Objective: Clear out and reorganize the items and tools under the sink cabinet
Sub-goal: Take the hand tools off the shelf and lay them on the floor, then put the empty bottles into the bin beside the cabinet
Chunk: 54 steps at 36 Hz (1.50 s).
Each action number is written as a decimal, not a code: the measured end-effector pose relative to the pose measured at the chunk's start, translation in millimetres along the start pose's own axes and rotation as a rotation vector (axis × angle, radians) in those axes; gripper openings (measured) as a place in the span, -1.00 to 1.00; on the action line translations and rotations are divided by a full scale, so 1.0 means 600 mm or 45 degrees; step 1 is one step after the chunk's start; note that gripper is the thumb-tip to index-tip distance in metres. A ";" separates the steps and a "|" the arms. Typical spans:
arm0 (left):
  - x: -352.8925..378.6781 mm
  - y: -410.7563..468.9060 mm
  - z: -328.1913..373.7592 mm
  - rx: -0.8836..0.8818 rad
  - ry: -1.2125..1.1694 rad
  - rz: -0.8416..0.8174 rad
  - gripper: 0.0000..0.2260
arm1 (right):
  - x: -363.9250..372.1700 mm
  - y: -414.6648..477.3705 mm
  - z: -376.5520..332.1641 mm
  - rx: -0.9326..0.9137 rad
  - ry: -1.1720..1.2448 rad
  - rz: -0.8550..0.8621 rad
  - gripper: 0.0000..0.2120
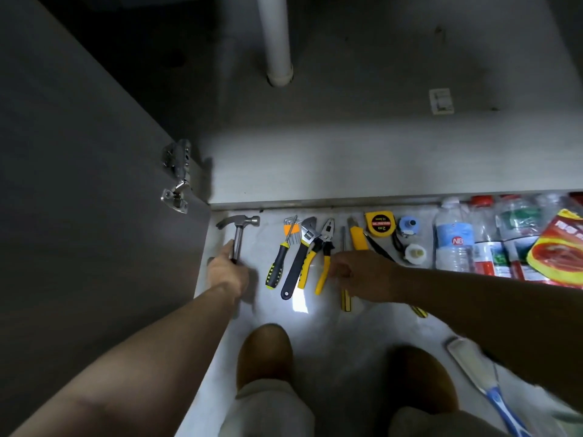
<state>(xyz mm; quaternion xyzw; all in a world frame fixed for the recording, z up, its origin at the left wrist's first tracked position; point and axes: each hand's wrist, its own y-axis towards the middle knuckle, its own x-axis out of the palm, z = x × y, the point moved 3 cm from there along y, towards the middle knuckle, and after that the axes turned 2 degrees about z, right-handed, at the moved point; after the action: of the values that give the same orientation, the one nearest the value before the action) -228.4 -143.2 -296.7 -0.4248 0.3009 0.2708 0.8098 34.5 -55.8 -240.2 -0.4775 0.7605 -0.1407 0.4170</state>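
Reading "2m": yellow tape measure [380, 223] label.

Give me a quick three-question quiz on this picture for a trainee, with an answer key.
1. True or false: the left hand grips the hammer by its handle.
2. Which tool lies directly right of the wrench? A) tape measure B) pliers C) bottle
3. Fill in: the cabinet floor around the white pipe holds no ____.

Key: 1 true; 2 B; 3 tools.
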 end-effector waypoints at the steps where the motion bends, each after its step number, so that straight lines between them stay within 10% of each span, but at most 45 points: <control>1: 0.000 -0.002 0.002 0.000 0.068 -0.024 -0.49 | -0.005 -0.005 0.006 0.002 0.002 0.007 -0.82; 11: 0.005 -0.068 0.099 -0.119 0.494 -0.142 -0.57 | -0.126 -0.100 0.099 0.173 -0.191 -0.090 -0.80; 19: 0.058 -0.239 0.314 0.598 0.417 -0.980 -0.89 | -0.175 -0.259 0.205 0.496 -0.120 0.525 -0.92; 28: 0.081 -0.442 0.511 1.262 0.919 -0.911 -0.78 | -0.188 -0.410 0.268 0.795 0.010 0.852 -0.79; 41: 0.178 -0.433 0.451 0.893 0.644 -1.039 -0.88 | -0.195 -0.349 0.338 1.319 0.246 0.951 -0.18; 54: 0.214 -0.389 0.485 0.708 0.378 -1.134 -0.88 | -0.198 -0.303 0.329 1.146 0.806 1.243 -0.54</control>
<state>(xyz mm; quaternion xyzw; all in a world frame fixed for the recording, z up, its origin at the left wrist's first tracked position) 94.5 13.2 -132.7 -0.3148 0.2633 -0.2511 0.8767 320.4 -11.2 -190.5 0.1965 0.8390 -0.3688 0.3484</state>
